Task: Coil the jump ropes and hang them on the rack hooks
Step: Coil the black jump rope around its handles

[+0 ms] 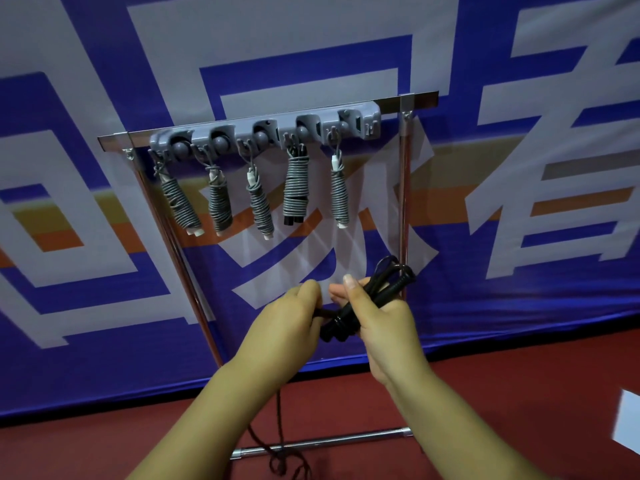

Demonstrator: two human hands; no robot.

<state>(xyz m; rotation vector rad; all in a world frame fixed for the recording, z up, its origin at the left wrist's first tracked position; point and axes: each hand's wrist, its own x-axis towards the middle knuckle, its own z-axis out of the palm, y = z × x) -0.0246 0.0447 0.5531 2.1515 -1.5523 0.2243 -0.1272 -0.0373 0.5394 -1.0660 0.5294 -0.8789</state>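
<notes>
— Five grey coils point(295, 184) hang on the hook rail point(265, 133) already. And the black rope point(367, 303)?

— Below the rack. The right hand point(382, 320) grips both handles; the left hand point(294, 313) pinches the cord, and the tail point(277, 445) trails on the floor.

— Then wind tight, even turns, keeping tension, leaving a loop for the free hook point(371, 128).

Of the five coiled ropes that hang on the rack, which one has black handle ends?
The fourth coiled rope from the left: black handle ends show below its coil, while the other four end in white.
</notes>
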